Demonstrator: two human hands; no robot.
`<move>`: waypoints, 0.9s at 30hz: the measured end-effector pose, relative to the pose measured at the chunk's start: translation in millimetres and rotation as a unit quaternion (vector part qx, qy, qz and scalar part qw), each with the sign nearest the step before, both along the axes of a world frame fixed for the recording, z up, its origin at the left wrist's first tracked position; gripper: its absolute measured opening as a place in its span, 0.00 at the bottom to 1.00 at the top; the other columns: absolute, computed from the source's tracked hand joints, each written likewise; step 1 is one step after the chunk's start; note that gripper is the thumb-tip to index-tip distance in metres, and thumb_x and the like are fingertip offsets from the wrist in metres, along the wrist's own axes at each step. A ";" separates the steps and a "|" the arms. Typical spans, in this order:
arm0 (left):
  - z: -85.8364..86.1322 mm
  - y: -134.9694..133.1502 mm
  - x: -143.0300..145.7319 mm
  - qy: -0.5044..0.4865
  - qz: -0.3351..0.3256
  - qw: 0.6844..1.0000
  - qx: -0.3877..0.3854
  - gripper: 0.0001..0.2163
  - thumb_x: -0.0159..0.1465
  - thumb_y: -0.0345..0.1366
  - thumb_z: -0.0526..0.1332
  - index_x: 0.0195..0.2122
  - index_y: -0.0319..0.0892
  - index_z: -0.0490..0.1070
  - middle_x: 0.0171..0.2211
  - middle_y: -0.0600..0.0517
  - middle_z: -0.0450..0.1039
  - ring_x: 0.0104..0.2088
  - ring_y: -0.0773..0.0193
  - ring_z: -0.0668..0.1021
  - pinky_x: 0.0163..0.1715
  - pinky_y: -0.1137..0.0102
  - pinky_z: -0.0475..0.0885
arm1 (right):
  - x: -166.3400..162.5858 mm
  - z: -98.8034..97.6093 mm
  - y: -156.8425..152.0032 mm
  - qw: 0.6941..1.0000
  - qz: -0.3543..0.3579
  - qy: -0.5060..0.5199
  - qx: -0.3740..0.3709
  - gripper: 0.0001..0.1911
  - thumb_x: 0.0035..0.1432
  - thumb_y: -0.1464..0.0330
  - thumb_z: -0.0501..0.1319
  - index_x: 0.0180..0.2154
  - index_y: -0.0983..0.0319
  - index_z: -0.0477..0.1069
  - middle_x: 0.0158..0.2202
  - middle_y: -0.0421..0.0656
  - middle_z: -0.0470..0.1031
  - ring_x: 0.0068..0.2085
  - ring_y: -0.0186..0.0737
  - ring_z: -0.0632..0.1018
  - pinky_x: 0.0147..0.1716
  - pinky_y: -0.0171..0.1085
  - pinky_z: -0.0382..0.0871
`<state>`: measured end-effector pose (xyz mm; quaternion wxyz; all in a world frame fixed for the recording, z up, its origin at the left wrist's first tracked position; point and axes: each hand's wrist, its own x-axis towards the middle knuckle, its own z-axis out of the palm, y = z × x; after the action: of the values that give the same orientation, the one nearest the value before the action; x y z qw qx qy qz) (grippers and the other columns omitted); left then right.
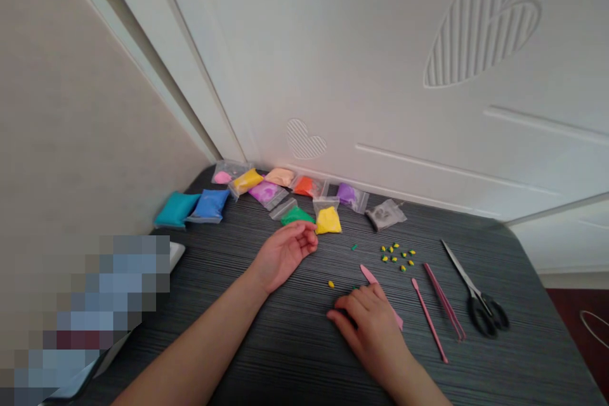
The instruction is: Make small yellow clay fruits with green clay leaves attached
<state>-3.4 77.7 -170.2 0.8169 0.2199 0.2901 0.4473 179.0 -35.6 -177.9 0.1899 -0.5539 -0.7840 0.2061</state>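
My left hand (288, 255) rests on its side on the dark table, fingers loosely bent and apart, with nothing visible in it. Its fingertips are near a bag of green clay (295, 216) and a bag of yellow clay (328, 220). Lower right, my right hand (368, 320) is palm down, thumb apart from the bent fingers. It partly covers a pink plastic clay knife (368, 275). A bit of green clay (355, 288) shows at its knuckles; whatever lies under the fingers is hidden. Just beyond is a small yellow clay piece (332, 283). Farther back sits a green clay sliver (354, 247).
Several tiny yellow-and-green clay pieces (394, 259) lie right of centre. Beside them are a pink stick tool (429, 320), pink tweezers (445, 301) and black-handled scissors (483, 311). Bagged clays, including blue (209, 205) and purple (349, 195), line the back. A blurred device stands left.
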 end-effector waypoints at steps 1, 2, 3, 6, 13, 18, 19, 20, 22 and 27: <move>0.2 0.0 0.1 -0.001 0.001 1.000 -0.002 0.08 0.59 0.31 0.55 0.33 0.35 0.73 0.27 0.48 0.70 0.32 0.65 0.73 0.36 0.70 0.67 | 0.4 1.5 0.6 1.000 -0.002 0.007 -0.003 0.05 0.58 0.66 0.54 0.32 0.57 0.67 0.29 0.37 0.71 0.33 0.36 0.70 0.39 0.41 0.58; 0.3 -0.1 0.3 -0.002 0.003 1.000 -0.004 0.08 0.59 0.32 0.56 0.33 0.35 0.73 0.27 0.48 0.70 0.32 0.65 0.73 0.35 0.70 0.67 | 1.0 3.0 1.1 1.000 -0.005 0.015 -0.005 0.05 0.59 0.67 0.53 0.33 0.58 0.67 0.29 0.38 0.71 0.33 0.36 0.70 0.39 0.40 0.59; 0.3 -0.1 0.4 -0.003 0.005 1.000 -0.005 0.08 0.59 0.32 0.56 0.33 0.35 0.73 0.26 0.48 0.70 0.31 0.65 0.73 0.35 0.70 0.67 | 1.9 4.5 1.4 1.000 -0.009 0.024 -0.006 0.06 0.59 0.69 0.52 0.33 0.58 0.67 0.29 0.39 0.71 0.33 0.36 0.70 0.38 0.40 0.60; 0.5 -0.2 0.6 -0.003 0.006 1.000 -0.006 0.08 0.58 0.32 0.56 0.33 0.36 0.73 0.26 0.48 0.71 0.31 0.65 0.73 0.34 0.71 0.67 | 4.6 7.8 1.3 0.999 -0.020 0.048 -0.009 0.07 0.59 0.71 0.51 0.34 0.59 0.67 0.29 0.40 0.70 0.33 0.37 0.69 0.38 0.40 0.61; -0.1 -1.1 0.6 -0.002 0.007 1.000 0.008 0.07 0.56 0.32 0.58 0.32 0.36 0.73 0.26 0.49 0.71 0.29 0.67 0.73 0.34 0.71 0.66 | 4.0 12.1 -2.5 0.999 0.029 0.034 0.003 0.07 0.57 0.72 0.53 0.36 0.59 0.68 0.29 0.41 0.71 0.33 0.37 0.69 0.37 0.41 0.59; -3.2 -1.8 2.0 -0.002 0.006 1.000 0.026 0.07 0.56 0.32 0.58 0.32 0.34 0.73 0.25 0.48 0.71 0.29 0.67 0.73 0.33 0.71 0.66 | 1.6 11.9 -4.1 0.998 0.052 -0.032 0.024 0.07 0.57 0.70 0.55 0.37 0.59 0.70 0.31 0.41 0.72 0.35 0.38 0.69 0.39 0.42 0.57; -3.7 -1.9 2.2 -0.002 0.005 1.000 0.030 0.07 0.56 0.32 0.58 0.32 0.34 0.73 0.25 0.48 0.70 0.29 0.67 0.73 0.33 0.71 0.66 | 1.3 11.4 -4.1 0.997 0.052 -0.040 0.032 0.07 0.57 0.70 0.55 0.36 0.59 0.70 0.31 0.41 0.72 0.35 0.38 0.69 0.39 0.42 0.57; -4.1 -2.1 2.3 -0.002 0.004 0.999 0.033 0.07 0.56 0.32 0.58 0.32 0.34 0.73 0.25 0.48 0.70 0.29 0.67 0.73 0.33 0.71 0.66 | 1.1 10.8 -4.2 0.997 0.052 -0.045 0.040 0.07 0.57 0.70 0.54 0.36 0.59 0.70 0.31 0.41 0.72 0.35 0.38 0.69 0.39 0.41 0.57; -4.4 -2.4 2.4 0.000 0.002 0.999 0.039 0.07 0.57 0.32 0.58 0.33 0.34 0.72 0.25 0.49 0.70 0.29 0.67 0.72 0.33 0.72 0.66 | 0.7 9.6 -4.3 0.996 0.048 -0.052 0.051 0.07 0.58 0.69 0.54 0.35 0.60 0.70 0.31 0.42 0.72 0.35 0.37 0.69 0.39 0.41 0.57; -3.3 -2.8 3.1 0.006 -0.002 0.999 0.051 0.07 0.57 0.32 0.58 0.33 0.34 0.72 0.26 0.50 0.70 0.29 0.68 0.73 0.33 0.72 0.66 | 0.3 7.7 -4.9 0.995 0.042 -0.069 0.065 0.08 0.59 0.68 0.53 0.36 0.59 0.70 0.31 0.41 0.72 0.35 0.37 0.70 0.39 0.40 0.57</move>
<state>-0.4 74.9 -173.5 0.8038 0.2640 0.2715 0.4588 179.3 -40.5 -170.2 0.1623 -0.5195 -0.8297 0.1241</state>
